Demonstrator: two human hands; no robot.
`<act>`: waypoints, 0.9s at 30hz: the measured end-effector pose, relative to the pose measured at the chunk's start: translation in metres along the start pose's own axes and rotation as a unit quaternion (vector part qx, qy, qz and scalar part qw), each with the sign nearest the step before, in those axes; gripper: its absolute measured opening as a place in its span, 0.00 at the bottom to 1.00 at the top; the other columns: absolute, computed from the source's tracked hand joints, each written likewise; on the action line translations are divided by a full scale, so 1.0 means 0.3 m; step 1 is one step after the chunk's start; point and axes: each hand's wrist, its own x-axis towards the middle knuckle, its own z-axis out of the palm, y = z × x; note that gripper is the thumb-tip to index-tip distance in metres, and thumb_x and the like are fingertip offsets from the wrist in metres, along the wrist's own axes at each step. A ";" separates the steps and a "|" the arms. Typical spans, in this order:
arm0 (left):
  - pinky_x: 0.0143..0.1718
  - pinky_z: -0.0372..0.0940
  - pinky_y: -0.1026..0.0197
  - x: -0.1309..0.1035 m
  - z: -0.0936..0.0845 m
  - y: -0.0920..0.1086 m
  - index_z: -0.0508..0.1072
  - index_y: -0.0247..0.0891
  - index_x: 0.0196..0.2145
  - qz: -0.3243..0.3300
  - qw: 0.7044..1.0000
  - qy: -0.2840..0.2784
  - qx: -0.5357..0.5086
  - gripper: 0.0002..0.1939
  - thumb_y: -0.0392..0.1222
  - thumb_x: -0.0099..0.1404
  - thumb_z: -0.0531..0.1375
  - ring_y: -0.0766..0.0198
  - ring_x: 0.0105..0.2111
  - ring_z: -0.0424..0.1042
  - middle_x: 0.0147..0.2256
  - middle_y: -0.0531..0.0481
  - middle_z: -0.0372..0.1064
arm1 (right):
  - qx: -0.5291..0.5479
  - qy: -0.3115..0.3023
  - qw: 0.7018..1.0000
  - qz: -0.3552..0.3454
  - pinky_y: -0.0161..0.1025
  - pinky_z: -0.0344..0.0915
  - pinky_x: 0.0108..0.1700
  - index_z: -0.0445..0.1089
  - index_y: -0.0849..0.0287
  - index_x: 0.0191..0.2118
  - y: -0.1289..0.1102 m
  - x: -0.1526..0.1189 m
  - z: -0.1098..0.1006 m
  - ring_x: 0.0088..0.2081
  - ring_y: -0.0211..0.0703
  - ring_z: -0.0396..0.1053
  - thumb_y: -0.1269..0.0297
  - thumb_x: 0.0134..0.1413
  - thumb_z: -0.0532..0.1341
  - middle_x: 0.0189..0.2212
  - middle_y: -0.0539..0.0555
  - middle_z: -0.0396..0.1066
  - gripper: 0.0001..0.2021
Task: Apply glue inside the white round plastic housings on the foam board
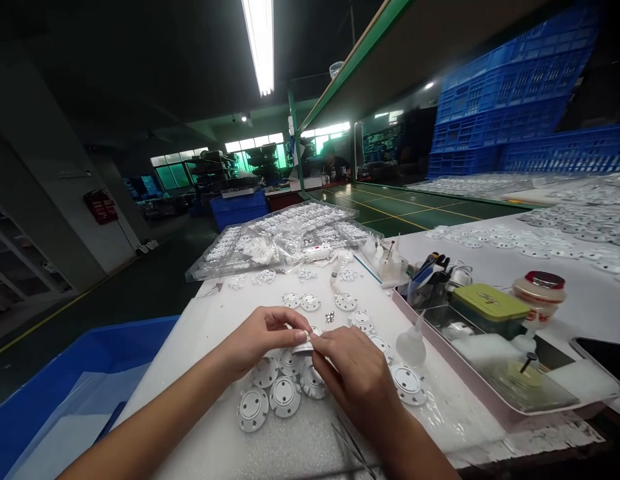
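Observation:
My left hand [260, 340] and my right hand [353, 377] meet over the white work surface [215, 427], both pinching one small white round disc part [306, 343] between their fingertips. Under and around the hands lie several similar white round discs with dark slots [285, 397], some stacked near my wrists, others spread farther back [310, 302]. A tiny silver star-shaped piece [331, 317] rests just beyond the hands.
A pink tray [510, 417] at right holds a green tin [490, 303], a squeeze bottle [411, 343] and tools. Clear plastic trays of parts [290, 240] sit at the back. Tweezers [353, 443] lie by my right wrist. A blue bin [55, 400] stands at left.

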 end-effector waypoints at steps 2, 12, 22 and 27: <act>0.42 0.61 0.60 -0.012 -0.001 -0.011 0.75 0.36 0.32 -0.002 1.000 -0.006 -0.014 0.07 0.41 0.56 0.66 0.64 0.37 0.68 0.35 0.48 0.70 | -0.011 -0.010 1.000 -0.013 0.38 0.57 0.32 0.65 0.63 0.40 -0.005 0.003 0.003 0.31 0.39 0.65 0.76 0.55 0.57 0.28 0.53 0.68 0.07; 0.40 0.62 0.60 -0.055 -0.020 0.010 0.70 0.36 0.30 0.045 0.996 -0.054 0.051 0.07 0.42 0.60 0.62 0.63 0.37 0.67 0.38 0.46 0.67 | -0.012 -0.036 0.999 -0.035 0.38 0.58 0.32 0.63 0.63 0.40 -0.014 -0.004 0.018 0.30 0.39 0.63 0.78 0.51 0.60 0.27 0.53 0.67 0.10; 0.38 0.62 0.61 -0.083 -0.011 -0.017 0.65 0.38 0.34 0.189 0.935 -0.012 0.300 0.08 0.34 0.56 0.62 0.63 0.36 0.67 0.35 0.50 0.66 | 0.015 -0.054 0.998 -0.007 0.39 0.60 0.33 0.63 0.61 0.42 0.000 -0.021 0.017 0.32 0.39 0.65 0.79 0.52 0.60 0.30 0.53 0.68 0.12; 0.36 0.61 0.63 -0.080 -0.014 -0.040 0.62 0.39 0.32 0.217 0.917 0.034 0.332 0.09 0.31 0.56 0.59 0.65 0.34 0.66 0.32 0.52 0.64 | 0.027 -0.087 0.996 0.014 0.39 0.62 0.35 0.65 0.59 0.46 -0.003 -0.019 0.003 0.34 0.39 0.66 0.77 0.53 0.59 0.33 0.53 0.70 0.14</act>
